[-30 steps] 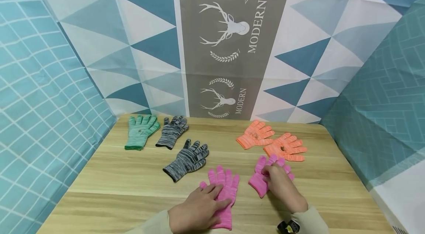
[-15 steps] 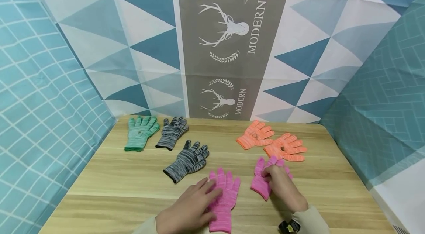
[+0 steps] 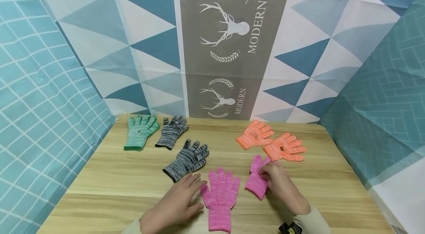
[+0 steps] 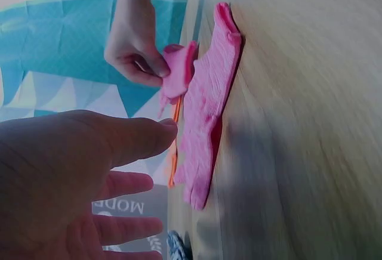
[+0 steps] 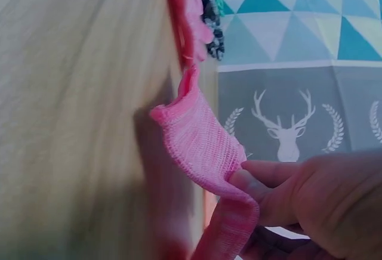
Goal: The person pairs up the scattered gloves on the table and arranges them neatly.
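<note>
Two pink knit gloves are at the front of the table. One pink glove (image 3: 221, 199) lies flat, fingers pointing away, in the middle of the head view. Just left of it is my left hand (image 3: 176, 202), fingers spread, holding nothing; the left wrist view shows its thumb and straight fingers beside that glove. My right hand (image 3: 282, 186) pinches the other pink glove (image 3: 256, 184) between thumb and fingers. In the right wrist view this held glove (image 5: 200, 141) is bunched at the pinch, its cuff lifted off the table with a shadow under it. Part of its finger end is hidden behind the right hand.
Two orange gloves (image 3: 255, 134) lie at the back right, behind the held one. Two grey-black gloves (image 3: 187, 160) and a green glove (image 3: 141, 132) lie at the left. Patterned cloth (image 3: 219, 42) hangs around the wooden table (image 3: 116, 189).
My left hand has come off the flat pink glove and moved left, uncovering it. My right hand keeps its pinch; the held glove has shifted and bunched slightly.
</note>
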The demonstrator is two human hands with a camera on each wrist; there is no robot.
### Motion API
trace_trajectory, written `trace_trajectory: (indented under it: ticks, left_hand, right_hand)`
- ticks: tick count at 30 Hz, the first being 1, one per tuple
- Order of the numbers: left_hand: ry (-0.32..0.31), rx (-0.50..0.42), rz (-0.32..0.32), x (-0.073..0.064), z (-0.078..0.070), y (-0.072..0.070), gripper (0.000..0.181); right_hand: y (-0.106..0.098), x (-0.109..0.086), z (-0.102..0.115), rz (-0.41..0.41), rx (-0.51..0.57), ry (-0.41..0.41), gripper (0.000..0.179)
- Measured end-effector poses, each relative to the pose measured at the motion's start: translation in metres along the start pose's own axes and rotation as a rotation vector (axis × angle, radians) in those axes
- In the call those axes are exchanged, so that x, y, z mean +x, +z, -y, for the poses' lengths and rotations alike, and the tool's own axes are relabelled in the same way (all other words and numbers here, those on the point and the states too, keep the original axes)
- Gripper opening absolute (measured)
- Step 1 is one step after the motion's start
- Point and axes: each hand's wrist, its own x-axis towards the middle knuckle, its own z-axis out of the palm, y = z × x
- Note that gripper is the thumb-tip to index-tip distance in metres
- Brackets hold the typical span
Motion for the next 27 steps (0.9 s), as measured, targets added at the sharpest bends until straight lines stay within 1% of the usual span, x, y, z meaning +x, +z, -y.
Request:
trace_trajectory:
  ticks: [6, 10, 15, 17, 21, 24, 27]
  left_hand:
    - [-0.017, -0.038, 0.015, -0.004, 0.006, -0.002, 0.059]
    - [-0.027, -0.043, 0.030, -0.004, 0.006, -0.003, 0.057]
    - [-0.036, -0.036, 0.046, -0.005, 0.008, -0.003, 0.056]
    - [-0.038, -0.033, 0.044, -0.006, 0.008, -0.003, 0.055]
    - [-0.041, -0.022, 0.029, -0.008, 0.010, -0.004, 0.054]
    - [-0.044, -0.012, 0.029, -0.009, 0.009, -0.004, 0.053]
    - [-0.047, -0.017, 0.043, -0.010, 0.009, -0.004, 0.053]
  right_hand:
    - [-0.005, 0.004, 0.010, -0.045, -0.001, -0.074, 0.022]
    - [-0.007, 0.009, 0.018, -0.078, -0.004, -0.175, 0.022]
    - [-0.010, 0.012, 0.029, -0.097, 0.001, -0.288, 0.022]
    - [-0.010, 0.013, 0.034, -0.103, 0.011, -0.326, 0.022]
    - [-0.009, 0.017, 0.045, -0.151, 0.040, -0.444, 0.024]
    - [-0.009, 0.019, 0.054, -0.173, 0.049, -0.528, 0.025]
    - [-0.009, 0.019, 0.064, -0.158, 0.051, -0.574, 0.025]
